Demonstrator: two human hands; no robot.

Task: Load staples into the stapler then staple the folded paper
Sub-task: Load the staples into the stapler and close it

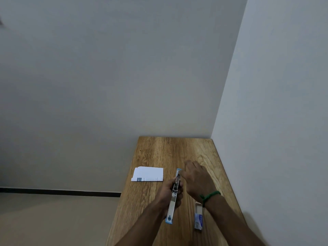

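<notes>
A blue and silver stapler (171,208) lies swung wide open along the wooden table (159,151), its two halves stretched in one line. My left hand (168,191) grips it at the hinge. My right hand (198,178), a green band on its wrist, hovers at the far half, fingertips at the metal channel; whether it pinches staples is hidden. A small staple box (198,217) lies open under my right forearm. The folded white paper (148,174) lies at the table's left edge.
The table stands in a room corner, with walls close behind it and along its right side. Its left edge drops to the floor. Bare wood shows beyond the hands toward the back wall.
</notes>
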